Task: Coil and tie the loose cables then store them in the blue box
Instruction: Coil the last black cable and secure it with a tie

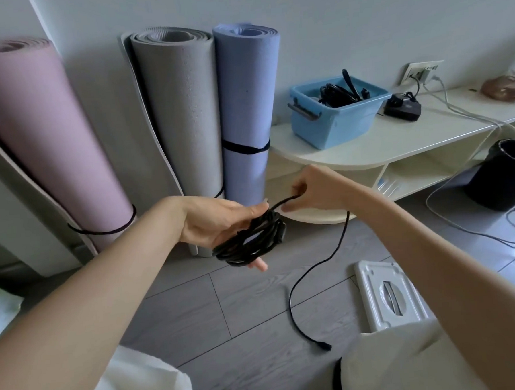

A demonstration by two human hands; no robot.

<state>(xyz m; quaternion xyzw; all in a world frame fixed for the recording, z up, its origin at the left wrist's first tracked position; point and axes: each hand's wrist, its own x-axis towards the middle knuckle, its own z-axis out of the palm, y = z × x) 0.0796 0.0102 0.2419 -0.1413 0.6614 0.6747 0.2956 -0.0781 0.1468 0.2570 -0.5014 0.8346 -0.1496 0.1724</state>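
Observation:
A black cable [252, 239] is wound in several loops around the straight fingers of my left hand [216, 224], held over the grey floor. My right hand [312, 190] pinches the same cable just right of the coil. From there the free tail [296, 282] hangs down and lies on the floor, ending in a plug [322, 346]. The blue box [336, 122] stands on a low white shelf unit at the upper right, with several black cables inside it.
Three rolled mats, pink [47, 137], grey [183, 109] and blue-violet [245, 106], lean on the wall. A white shelf unit [382, 146] carries a black adapter [402, 108]. White cables [473, 228] trail past a black bin [506, 176]. A white plastic lid [390, 295] lies on the floor.

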